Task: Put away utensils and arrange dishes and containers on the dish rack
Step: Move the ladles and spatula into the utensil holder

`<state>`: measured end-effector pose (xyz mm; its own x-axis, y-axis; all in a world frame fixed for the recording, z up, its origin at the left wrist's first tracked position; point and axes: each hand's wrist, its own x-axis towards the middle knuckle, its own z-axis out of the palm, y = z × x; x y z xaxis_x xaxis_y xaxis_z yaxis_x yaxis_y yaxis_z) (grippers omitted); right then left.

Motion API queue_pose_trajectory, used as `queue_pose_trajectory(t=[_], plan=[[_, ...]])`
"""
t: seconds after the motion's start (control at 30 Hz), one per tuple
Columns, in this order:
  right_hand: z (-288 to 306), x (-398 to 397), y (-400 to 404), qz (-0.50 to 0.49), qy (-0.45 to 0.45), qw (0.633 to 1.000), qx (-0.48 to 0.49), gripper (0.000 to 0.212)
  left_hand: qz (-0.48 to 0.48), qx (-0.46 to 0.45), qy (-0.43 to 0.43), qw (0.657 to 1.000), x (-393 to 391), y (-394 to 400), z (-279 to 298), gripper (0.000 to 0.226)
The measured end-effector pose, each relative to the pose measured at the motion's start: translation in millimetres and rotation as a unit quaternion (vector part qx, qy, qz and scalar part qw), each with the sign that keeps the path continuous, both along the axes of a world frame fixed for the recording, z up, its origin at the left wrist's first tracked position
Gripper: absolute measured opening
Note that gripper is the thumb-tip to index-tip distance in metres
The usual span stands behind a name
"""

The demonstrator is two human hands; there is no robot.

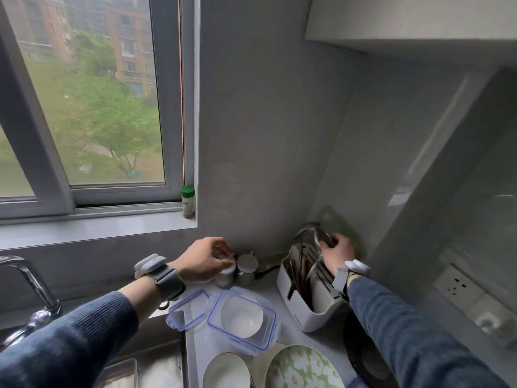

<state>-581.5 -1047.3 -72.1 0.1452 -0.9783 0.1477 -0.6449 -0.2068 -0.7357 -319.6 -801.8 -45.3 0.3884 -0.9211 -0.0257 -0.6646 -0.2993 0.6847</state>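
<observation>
**Spoons held over holder at counter corner**

Metal spoons (319, 236) are gripped by the right hand (337, 254) above the white utensil holder (305, 289). A white jar (225, 273), far left of it, is clasped from above by the left hand (202, 260).

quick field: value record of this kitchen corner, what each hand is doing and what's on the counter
left hand: grips the lid of a white jar by the wall
right hand: holds metal spoons over the utensil holder
utensil holder: white, upright, chopsticks inside
second jar: beside the first, right of it
clear container: blue-rimmed, white bowl inside
loose lid: left of the container
floral plate: front edge of counter
green-capped bottle: on windowsill
</observation>
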Motion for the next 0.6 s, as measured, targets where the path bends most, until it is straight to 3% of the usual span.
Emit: queue_pose_trajectory(t=[0.27, 0.47, 0.6], plan=[[14, 13, 6, 0.010, 0.026, 0.996, -0.090, 0.020, 0.014, -0.005, -0.009, 1.000, 14, 13, 1, 0.017], [22, 24, 8, 0.036, 0.043, 0.989, -0.133, 0.036, 0.020, -0.006, -0.010, 1.000, 18, 17, 0, 0.020], [21, 32, 7, 0.102, 0.040, 0.969, -0.220, 0.044, 0.022, -0.002, -0.012, 1.000, 20, 18, 0, 0.019]])
